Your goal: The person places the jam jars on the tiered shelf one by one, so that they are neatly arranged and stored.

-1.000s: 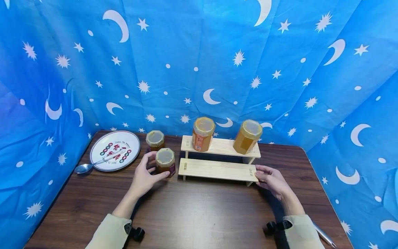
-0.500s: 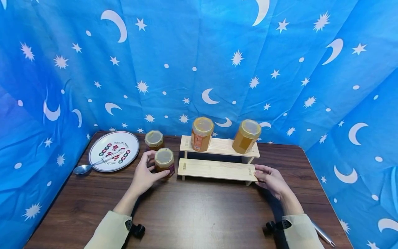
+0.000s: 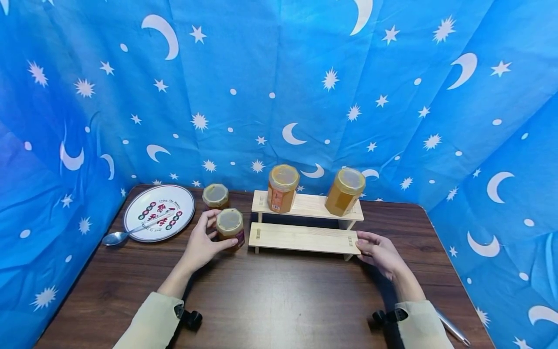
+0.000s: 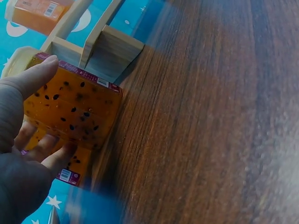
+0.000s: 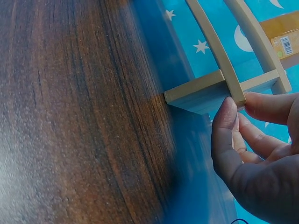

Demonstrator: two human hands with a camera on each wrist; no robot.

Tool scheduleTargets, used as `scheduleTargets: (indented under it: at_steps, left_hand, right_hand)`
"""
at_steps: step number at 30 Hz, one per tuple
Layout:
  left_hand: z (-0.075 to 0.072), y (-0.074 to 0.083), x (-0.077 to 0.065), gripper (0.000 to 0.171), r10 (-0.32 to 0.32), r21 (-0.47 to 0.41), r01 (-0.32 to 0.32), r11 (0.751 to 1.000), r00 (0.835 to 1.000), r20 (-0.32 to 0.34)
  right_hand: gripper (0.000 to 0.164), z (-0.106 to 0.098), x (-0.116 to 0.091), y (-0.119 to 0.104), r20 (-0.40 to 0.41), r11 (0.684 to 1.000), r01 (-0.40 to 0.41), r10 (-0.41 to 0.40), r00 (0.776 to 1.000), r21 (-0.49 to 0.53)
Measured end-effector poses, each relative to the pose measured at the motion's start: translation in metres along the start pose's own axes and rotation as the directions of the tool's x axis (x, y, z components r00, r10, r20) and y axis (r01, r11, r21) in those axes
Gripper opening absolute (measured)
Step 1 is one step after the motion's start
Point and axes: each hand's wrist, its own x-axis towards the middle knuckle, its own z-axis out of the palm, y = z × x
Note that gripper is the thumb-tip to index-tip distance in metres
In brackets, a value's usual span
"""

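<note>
My left hand point(image 3: 201, 247) grips an octagonal glass jar point(image 3: 229, 224) around its side, thumb in front and fingers behind. In the left wrist view the jar point(image 4: 74, 107) shows orange contents with black seeds and a purple label strip; its base is at the table. A similar jar point(image 3: 215, 196) stands just behind it. At the right end of a two-step wooden rack point(image 3: 302, 237), my right hand point(image 3: 384, 254) pinches the lower shelf's end between thumb and fingers. On the upper shelf stand an orange-labelled jar point(image 3: 282, 190) and a golden jar point(image 3: 345, 193).
A white plate point(image 3: 135, 208) with red lettering lies at the back left, a metal spoon point(image 3: 116, 237) resting across its rim. A silver pen-like rod point(image 3: 454, 329) lies beside the right sleeve. Blue star-patterned cloth point(image 3: 244, 72) surrounds the brown wooden table point(image 3: 279, 300).
</note>
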Motion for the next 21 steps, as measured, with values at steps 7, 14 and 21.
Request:
scheduleTargets:
  at_steps: [7, 14, 21]
  left_hand:
    - [-0.001, 0.002, -0.007, 0.086, 0.017, 0.023, -0.016, 1.000, 0.999, -0.037]
    - [-0.005, 0.003, -0.013, 0.086, 0.039, 0.030, -0.036, 0.999, 0.991, -0.131]
    - [-0.007, 0.031, -0.018, 0.087, 0.062, 0.045, -0.055, 0.997, 0.983, -0.173]
  right_hand:
    - [0.058, 0.001, -0.004, 0.002, -0.014, 1.000, 0.012, -0.012, 1.000, -0.005]
    - [0.059, 0.003, -0.004, 0.001, -0.007, 1.000, 0.010, -0.010, 1.000, 0.005]
    - [0.060, 0.003, -0.004, 0.001, -0.001, 1.000, 0.009, -0.009, 1.000, 0.012]
